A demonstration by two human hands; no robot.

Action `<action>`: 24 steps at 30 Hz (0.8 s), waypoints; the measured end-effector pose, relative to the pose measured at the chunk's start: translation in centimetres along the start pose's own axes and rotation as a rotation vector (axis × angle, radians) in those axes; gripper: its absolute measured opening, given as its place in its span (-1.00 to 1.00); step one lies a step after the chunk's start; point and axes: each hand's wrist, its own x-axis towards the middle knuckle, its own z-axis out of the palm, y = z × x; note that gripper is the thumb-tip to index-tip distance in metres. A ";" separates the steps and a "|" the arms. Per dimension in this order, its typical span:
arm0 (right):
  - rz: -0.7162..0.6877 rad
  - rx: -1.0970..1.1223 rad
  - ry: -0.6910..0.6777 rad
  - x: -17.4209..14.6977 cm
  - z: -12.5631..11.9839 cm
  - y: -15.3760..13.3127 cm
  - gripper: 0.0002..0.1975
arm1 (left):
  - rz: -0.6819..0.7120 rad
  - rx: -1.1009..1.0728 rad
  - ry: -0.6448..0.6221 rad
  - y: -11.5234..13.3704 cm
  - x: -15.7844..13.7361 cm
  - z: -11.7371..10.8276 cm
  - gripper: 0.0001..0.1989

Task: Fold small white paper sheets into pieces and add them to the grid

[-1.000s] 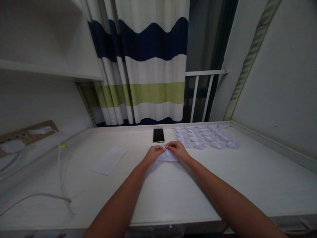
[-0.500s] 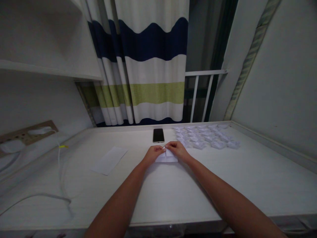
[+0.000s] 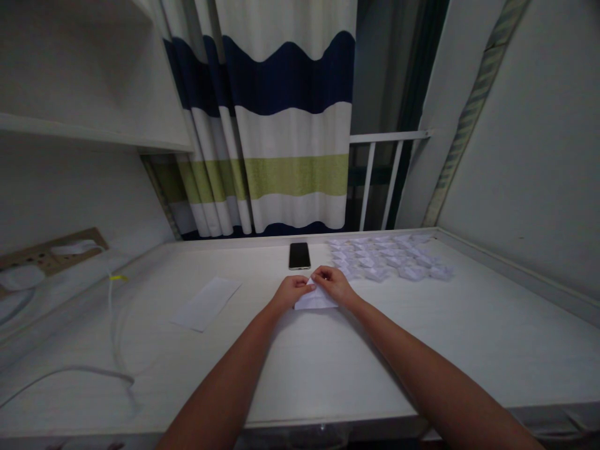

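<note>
The left hand [image 3: 292,292] and right hand [image 3: 334,286] partly hide the folded paper [image 3: 316,301] (itself rather blurred).

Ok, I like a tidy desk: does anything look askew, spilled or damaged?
Nothing appears spilled or damaged. Slightly untidy: the white paper sheet lies slantwise on the desk, unlike the rowed folded paper pieces, and a pale cable trails loosely at left. The handheld paper looks intact.
</note>
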 end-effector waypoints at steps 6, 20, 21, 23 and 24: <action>0.080 0.085 -0.043 0.1 -0.2 0.1 -0.78 | -0.004 -0.014 -0.015 0.4 -0.3 -0.2 -0.69; 0.176 0.096 -0.017 -0.1 -0.1 -0.5 -0.69 | -0.028 -0.030 -0.008 0.1 -0.1 -0.2 -0.68; 0.166 0.089 -0.009 -0.1 -0.1 -0.4 -0.71 | -0.023 -0.019 -0.007 0.0 -0.1 -0.2 -0.68; 0.155 0.072 -0.004 0.0 0.0 -0.3 -0.73 | -0.014 0.003 -0.002 -0.1 -0.1 -0.3 -0.68; 0.153 0.065 -0.003 0.0 0.1 -0.2 -0.73 | -0.014 0.011 0.002 -0.2 0.0 -0.3 -0.68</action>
